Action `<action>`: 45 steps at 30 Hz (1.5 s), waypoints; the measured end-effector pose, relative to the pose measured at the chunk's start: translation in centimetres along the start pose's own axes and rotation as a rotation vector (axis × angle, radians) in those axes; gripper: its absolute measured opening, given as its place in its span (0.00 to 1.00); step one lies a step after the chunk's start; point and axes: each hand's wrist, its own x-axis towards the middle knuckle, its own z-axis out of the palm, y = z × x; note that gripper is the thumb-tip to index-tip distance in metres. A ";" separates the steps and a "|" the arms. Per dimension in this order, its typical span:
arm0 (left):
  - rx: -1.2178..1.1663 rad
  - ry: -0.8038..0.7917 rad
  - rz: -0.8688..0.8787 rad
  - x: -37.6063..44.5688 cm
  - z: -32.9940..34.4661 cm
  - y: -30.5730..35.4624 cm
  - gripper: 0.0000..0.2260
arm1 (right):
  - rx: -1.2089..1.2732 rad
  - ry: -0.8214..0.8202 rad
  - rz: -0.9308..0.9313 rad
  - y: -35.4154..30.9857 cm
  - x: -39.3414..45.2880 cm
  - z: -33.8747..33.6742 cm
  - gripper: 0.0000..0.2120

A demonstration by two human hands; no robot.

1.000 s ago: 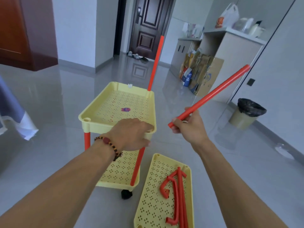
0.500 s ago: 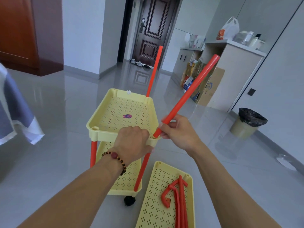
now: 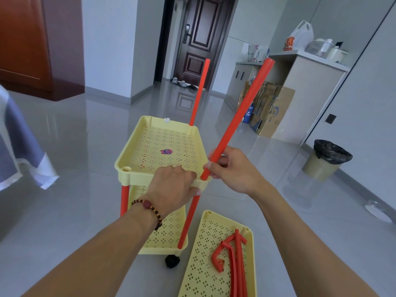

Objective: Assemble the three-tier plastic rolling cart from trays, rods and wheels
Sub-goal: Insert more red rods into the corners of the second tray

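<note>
- A red rod (image 3: 240,118) is gripped near its lower end by the right hand (image 3: 232,168), fingers curled round it; the rod is tilted up and to the right, its bottom tip set at the near right corner socket of the upper tray (image 3: 137,151).
- The near edge of the upper tray is clasped by the left hand (image 3: 173,185), fingers wrapped over the rim and thumb underneath, just left of the rod's tip; a bead bracelet (image 3: 150,209) is worn on that wrist.
- A second rod (image 3: 200,91) is seen standing upright in the tray's far right corner.
- The upper tray is carried on red legs (image 3: 189,219) above a lower tray (image 3: 162,236), under which a black wheel (image 3: 171,261) rests on the grey floor (image 3: 75,146).
- A loose tray (image 3: 205,260) is laid flat on the floor to the near right of the cart, apart from both hands, with red parts (image 3: 232,260) lying in it.
- A lined bin (image 3: 325,159) is seen at the far right, a dark door (image 3: 199,39) at the far end, and a cabinet (image 3: 308,93) with cardboard leaning beside it.
</note>
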 end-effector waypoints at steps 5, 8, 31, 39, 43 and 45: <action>0.028 0.010 0.009 0.1 0.0 0.3 0.19 | -0.003 -0.026 -0.014 0.2 0.2 -0.2 0.05; 0.040 0.009 0.011 0.3 0.1 0.4 0.19 | 0.034 -0.028 -0.017 0.4 0.2 -0.4 0.05; 0.048 0.029 0.000 0.9 0.9 1.1 0.20 | 0.032 -0.085 0.020 0.4 0.5 -0.9 0.05; 0.051 0.023 -0.020 1.0 0.9 1.4 0.20 | -0.158 -0.085 -0.057 0.6 0.7 -0.7 0.11; 0.034 0.010 -0.051 1.6 0.9 1.8 0.19 | -0.211 -0.032 -0.082 1.1 1.2 -0.4 0.10; 0.036 0.001 -0.073 2.2 0.9 2.2 0.19 | -0.209 0.026 -0.071 1.7 1.5 -0.1 0.05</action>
